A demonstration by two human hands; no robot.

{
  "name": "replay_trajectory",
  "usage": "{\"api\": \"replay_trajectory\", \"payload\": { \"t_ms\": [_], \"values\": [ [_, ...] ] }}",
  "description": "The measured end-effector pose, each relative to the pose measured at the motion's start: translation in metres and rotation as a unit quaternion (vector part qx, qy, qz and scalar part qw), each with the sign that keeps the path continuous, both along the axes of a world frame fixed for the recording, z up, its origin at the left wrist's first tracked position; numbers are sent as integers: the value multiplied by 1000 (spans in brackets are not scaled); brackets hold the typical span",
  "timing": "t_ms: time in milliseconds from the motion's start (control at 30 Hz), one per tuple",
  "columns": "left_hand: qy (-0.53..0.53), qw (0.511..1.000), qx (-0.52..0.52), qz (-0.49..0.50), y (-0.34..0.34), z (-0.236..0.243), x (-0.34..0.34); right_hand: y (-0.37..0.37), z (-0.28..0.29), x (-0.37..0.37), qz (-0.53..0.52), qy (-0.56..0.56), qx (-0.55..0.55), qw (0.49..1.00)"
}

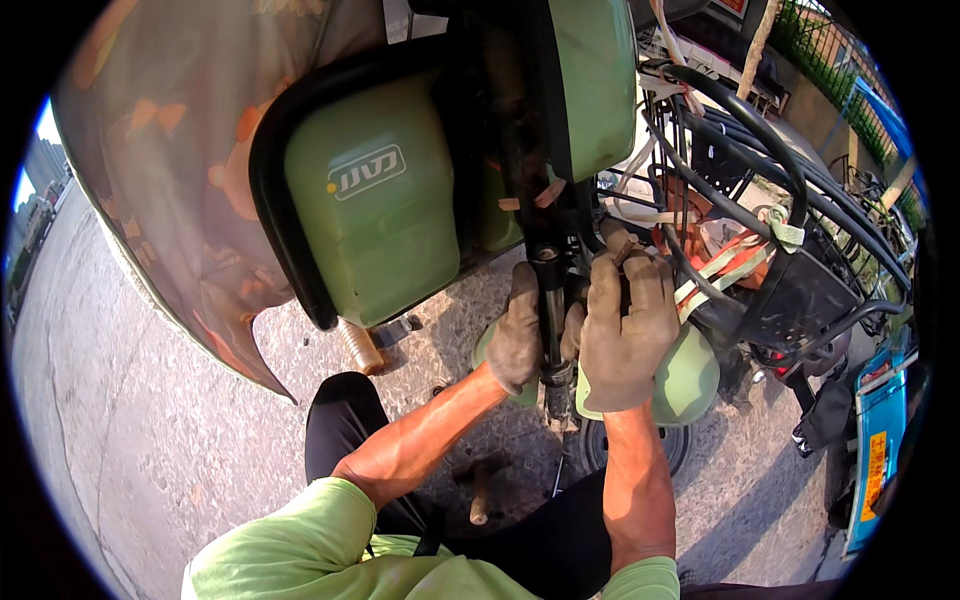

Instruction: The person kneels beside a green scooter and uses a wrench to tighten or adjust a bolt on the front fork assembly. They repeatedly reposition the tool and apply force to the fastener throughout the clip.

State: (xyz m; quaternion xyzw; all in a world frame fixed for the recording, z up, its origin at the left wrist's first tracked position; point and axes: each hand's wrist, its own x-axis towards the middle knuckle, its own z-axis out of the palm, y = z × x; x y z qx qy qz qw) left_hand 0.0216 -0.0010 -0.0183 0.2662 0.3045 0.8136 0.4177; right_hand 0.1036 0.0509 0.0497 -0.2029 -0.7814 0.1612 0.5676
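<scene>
Both gloved hands clamp the scooter's fork tube: left hand (516,335) at nine o'clock, right hand (628,325) probably seating it; steady pressure next.

Single head-worn fisheye view, looking steeply down from close above gloved hands at a green scooter's front fork (553,330) (edges bent, corners black)

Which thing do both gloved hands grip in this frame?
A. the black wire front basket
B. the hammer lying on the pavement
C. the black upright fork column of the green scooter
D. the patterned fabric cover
C: the left hand and right hand, both in grey work gloves, close around the black upright fork column below the green scooter's front.
</scene>
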Motion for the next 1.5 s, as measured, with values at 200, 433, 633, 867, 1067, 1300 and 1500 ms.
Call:
{"api": "replay_trajectory", "payload": {
  "t_ms": [200,433,633,867,1067,1300,1500],
  "values": [
    [13,999,38,-12,-2,-1,-2,-9,10,9,80,2,-43,996],
    [-43,998,41,-23,-5,14,8,-13,7,22,117,-21,-144,982],
    [-19,997,31,-61,-4,-10,-5,-10,-1,33,289,30,-264,920],
    [-27,1000,-13,-9,-9,-4,2,-4,14,48,451,-32,-356,818],
    [8,999,23,-39,-1,-5,-4,-4,-5,34,358,95,-386,845],
    [21,999,3,-42,-1,-10,-3,-6,-17,20,314,182,-420,832],
    [51,999,4,-14,-2,-4,-1,-1,-21,16,323,186,-364,854]
  ]
}}
